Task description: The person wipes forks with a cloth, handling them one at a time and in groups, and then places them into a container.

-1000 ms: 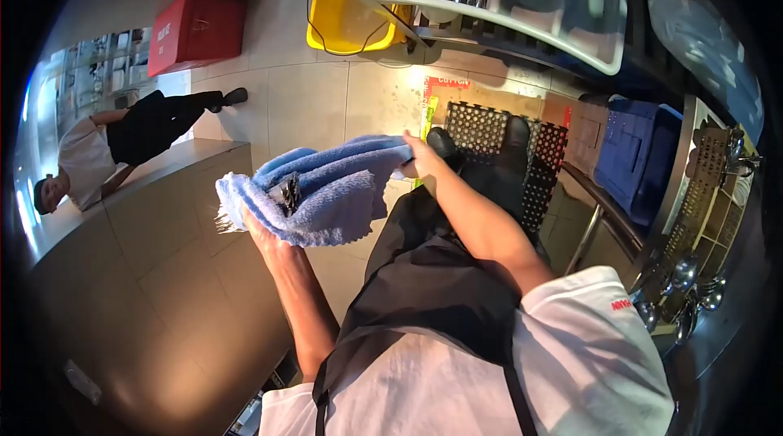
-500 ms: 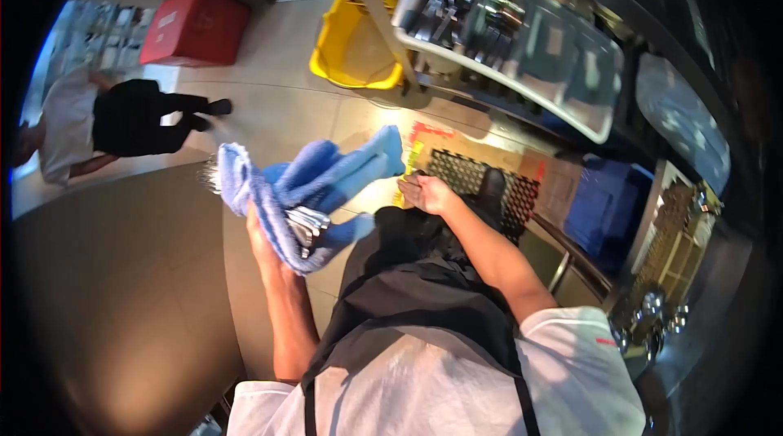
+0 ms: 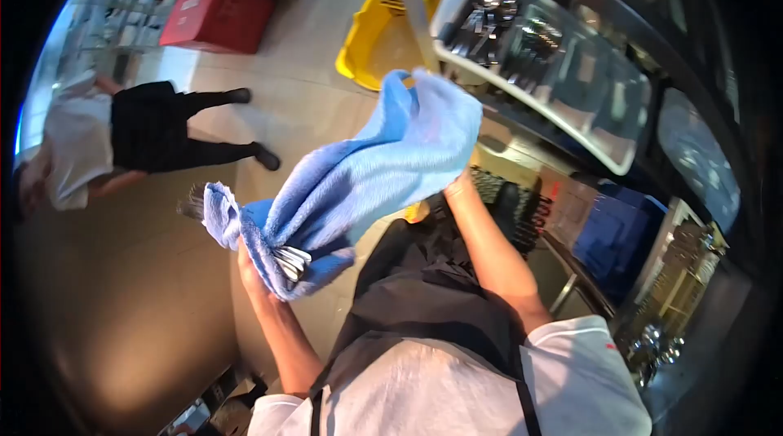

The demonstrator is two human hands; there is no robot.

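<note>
My left hand [image 3: 251, 271] is closed round a bundle of forks wrapped in a fluffy blue cloth [image 3: 351, 179]. The forks' handle ends [image 3: 291, 263] poke out of the folds on the near side. At the bundle's far left, the blurred tines [image 3: 192, 203] stick out. The cloth's loose end is raised and spread toward the right, where my right hand [image 3: 462, 184] has hold of it. Most of the right hand's fingers are hidden behind the cloth.
A cutlery tray [image 3: 538, 81] with compartments stands on a shelf at upper right. Blue bin [image 3: 617, 228] and more cutlery [image 3: 656, 346] lie right. Yellow bucket [image 3: 383, 44] and red box [image 3: 216, 13] sit beyond. Another person [image 3: 155, 126] stands at left, past a brown surface [image 3: 147, 289].
My right hand, open near the cloth's end before, now lies behind it and has lifted and spread it up and right. The other person's legs have moved apart. The view has shifted slightly.
</note>
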